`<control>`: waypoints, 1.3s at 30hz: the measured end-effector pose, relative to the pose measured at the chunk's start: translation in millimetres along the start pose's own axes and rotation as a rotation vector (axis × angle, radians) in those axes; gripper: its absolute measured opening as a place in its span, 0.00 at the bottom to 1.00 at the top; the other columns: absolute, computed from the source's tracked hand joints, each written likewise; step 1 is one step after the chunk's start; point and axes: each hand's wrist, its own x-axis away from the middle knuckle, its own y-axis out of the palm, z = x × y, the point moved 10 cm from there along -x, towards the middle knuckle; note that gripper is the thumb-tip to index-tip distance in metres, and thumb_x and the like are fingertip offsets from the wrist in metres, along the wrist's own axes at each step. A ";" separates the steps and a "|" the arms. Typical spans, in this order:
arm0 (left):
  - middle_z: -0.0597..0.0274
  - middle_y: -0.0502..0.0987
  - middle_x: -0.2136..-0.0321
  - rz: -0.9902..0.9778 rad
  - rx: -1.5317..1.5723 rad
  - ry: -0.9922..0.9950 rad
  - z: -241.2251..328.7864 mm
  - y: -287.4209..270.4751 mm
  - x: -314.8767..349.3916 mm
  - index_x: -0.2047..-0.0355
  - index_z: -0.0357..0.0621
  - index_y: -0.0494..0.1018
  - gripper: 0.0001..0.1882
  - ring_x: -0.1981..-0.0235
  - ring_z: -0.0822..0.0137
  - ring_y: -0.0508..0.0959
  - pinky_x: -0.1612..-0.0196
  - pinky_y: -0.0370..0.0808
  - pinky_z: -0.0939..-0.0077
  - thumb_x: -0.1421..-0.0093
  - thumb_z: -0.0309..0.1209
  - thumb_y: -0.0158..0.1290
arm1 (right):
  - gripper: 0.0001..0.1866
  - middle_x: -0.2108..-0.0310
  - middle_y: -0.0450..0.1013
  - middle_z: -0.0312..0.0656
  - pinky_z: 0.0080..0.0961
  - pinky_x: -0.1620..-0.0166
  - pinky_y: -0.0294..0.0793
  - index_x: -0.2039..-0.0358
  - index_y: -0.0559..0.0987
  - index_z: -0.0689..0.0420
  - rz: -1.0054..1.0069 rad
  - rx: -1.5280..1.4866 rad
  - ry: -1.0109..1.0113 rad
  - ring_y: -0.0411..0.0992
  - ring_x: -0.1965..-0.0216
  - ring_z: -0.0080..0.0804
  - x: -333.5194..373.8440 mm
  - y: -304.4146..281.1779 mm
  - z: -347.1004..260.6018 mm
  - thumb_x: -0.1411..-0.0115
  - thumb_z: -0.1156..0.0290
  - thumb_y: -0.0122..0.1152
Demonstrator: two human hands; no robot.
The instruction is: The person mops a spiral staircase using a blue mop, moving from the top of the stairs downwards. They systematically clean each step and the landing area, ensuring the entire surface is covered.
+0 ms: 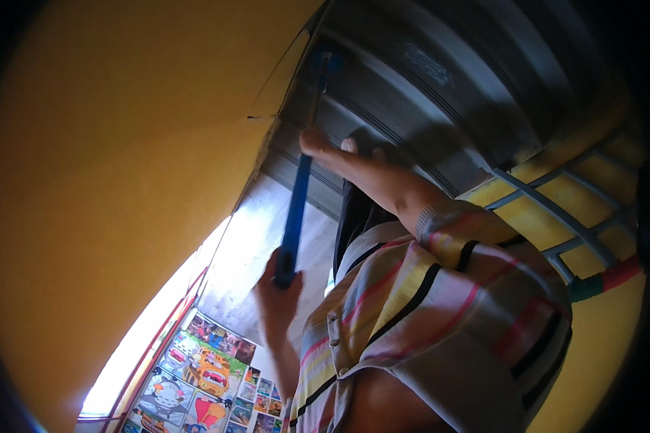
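Observation:
A long pole with a blue grip [296, 206] runs up the picture between my two hands. Its far end has a dark blue head [326, 63] against a stair tread by the wall; it is too dim to tell whether this is a mop or a broom. My left hand [276, 285] is closed round the lower end of the blue grip. Higher up, my right hand [314, 142] wraps round the pole, with that arm stretched across my body. Just beside the right hand, my bare toes [349, 145] show on a step.
Grey stairs [412, 86] with ridged edges curve along the top. A yellow wall [123, 159] rises close on the left. On the right stands a grey metal railing [556, 206] with a red and green handrail [607, 280]. Colourful cartoon pictures [202, 375] cover a surface at lower left.

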 end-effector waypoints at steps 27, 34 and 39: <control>0.55 0.76 0.68 0.139 -0.572 0.144 -2.5 -180.1 110.5 0.53 0.44 0.71 0.28 0.69 0.60 0.77 0.66 0.76 0.73 0.59 0.24 0.58 | 0.14 0.80 0.74 0.55 0.33 0.79 0.79 0.77 0.71 0.68 -0.522 -0.690 0.487 0.77 0.77 0.42 214.2 112.8 -90.9 0.40 0.73 0.41; 0.56 0.73 0.70 0.180 -0.861 0.210 40.0 -153.3 31.1 0.49 0.49 0.67 0.32 0.71 0.62 0.77 0.71 0.74 0.70 0.60 0.26 0.55 | 0.12 0.82 0.72 0.48 0.27 0.79 0.76 0.75 0.71 0.64 -0.271 -0.738 0.391 0.75 0.82 0.34 106.5 69.1 -93.1 0.41 0.68 0.51; 0.54 0.76 0.71 0.078 -1.078 0.380 93.2 -141.6 -19.4 0.53 0.46 0.70 0.29 0.71 0.59 0.79 0.65 0.75 0.68 0.60 0.25 0.60 | 0.08 0.79 0.73 0.50 0.28 0.81 0.76 0.68 0.70 0.67 -0.236 -0.937 0.512 0.74 0.84 0.35 44.4 75.9 -61.3 0.45 0.75 0.51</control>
